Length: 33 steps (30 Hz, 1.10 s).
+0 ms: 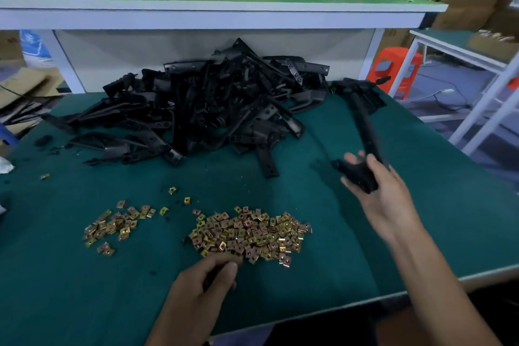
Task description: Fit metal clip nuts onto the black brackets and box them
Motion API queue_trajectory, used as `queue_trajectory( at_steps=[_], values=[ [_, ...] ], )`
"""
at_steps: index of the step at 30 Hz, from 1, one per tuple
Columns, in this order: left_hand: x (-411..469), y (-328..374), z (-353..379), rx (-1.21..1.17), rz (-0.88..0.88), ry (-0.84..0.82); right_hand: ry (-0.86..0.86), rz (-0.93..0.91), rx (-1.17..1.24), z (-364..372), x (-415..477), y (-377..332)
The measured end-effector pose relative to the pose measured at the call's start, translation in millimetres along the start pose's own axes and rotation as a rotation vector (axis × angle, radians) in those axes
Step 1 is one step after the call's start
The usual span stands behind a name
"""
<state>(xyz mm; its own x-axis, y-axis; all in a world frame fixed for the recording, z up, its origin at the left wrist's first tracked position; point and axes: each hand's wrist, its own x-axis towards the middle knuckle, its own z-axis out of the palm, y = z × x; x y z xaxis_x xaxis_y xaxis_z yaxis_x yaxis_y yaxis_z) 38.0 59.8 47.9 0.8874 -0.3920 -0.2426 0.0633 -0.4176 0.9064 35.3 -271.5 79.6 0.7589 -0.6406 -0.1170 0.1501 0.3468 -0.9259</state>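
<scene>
Bracket pile [202, 109] behind clip nuts [250, 233] on table [70, 289], under shelf [213, 12].

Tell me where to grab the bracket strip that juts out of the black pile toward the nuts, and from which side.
Probably pinch the strip by its free end, across its flat width, coming from the near side, over the nuts. That end lies flat on the mat, clear of the pile; its far end runs under other brackets.

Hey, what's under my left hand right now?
The left hand sits over the green mat at the near edge of the big clip nut pile. Its curled fingers cover whatever they pinch; a nut there cannot be confirmed.
</scene>
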Motion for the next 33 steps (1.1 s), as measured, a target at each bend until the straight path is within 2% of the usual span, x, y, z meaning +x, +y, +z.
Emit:
queue_trajectory(
  at_steps=[3, 7, 9, 11, 14, 18, 22, 26, 30, 33],
  values=[
    [12.8, 4.9, 8.7, 0.165, 0.095, 0.038, 0.021, 0.060, 0.050, -13.7, -41.7, 4.8],
    [54.7, 16.8, 24.9, 0.557, 0.392, 0.125, 0.032, 0.138, 0.094, -12.1, -82.7, 36.2],
    [78.8, 22.8, 33.6, 0.734, 0.418, 0.136, 0.015, 0.170, 0.178, -7.5, -94.5, 50.4],
    [97.5, 25.1, 43.0, 0.906, 0.407, 0.082, -0.002, 0.212, 0.255, -3.4, -101.1, 61.4],
    [110.5, 23.8, 48.6, 0.981, 0.400, 0.048, -0.072, 0.257, 0.371, 2.4, -105.7, 72.3],
    [110.4, 22.5, 41.7, 0.848, 0.419, 0.157, -0.118, 0.307, 0.308, 5.6, -111.7, 80.8],
    [92.5, 23.8, 32.7, 0.524, 0.480, 0.200, -0.249, 0.263, 0.355, 2.5, -112.6, 84.6],
    [63.9, 27.7, 25.1, 0.136, 0.344, 0.141, -0.298, 0.300, 0.427, 13.3, -109.6, 87.0],
    [39.6, 25.5, 28.9, -0.180, 0.159, -0.001, -0.302, 0.347, 0.435, 26.3, -112.5, 96.3],
    [23.2, 28.6, 35.6, -0.431, 0.109, -0.006, -0.345, 0.371, 0.434, 24.2, -114.7, 101.1]
  ],
)
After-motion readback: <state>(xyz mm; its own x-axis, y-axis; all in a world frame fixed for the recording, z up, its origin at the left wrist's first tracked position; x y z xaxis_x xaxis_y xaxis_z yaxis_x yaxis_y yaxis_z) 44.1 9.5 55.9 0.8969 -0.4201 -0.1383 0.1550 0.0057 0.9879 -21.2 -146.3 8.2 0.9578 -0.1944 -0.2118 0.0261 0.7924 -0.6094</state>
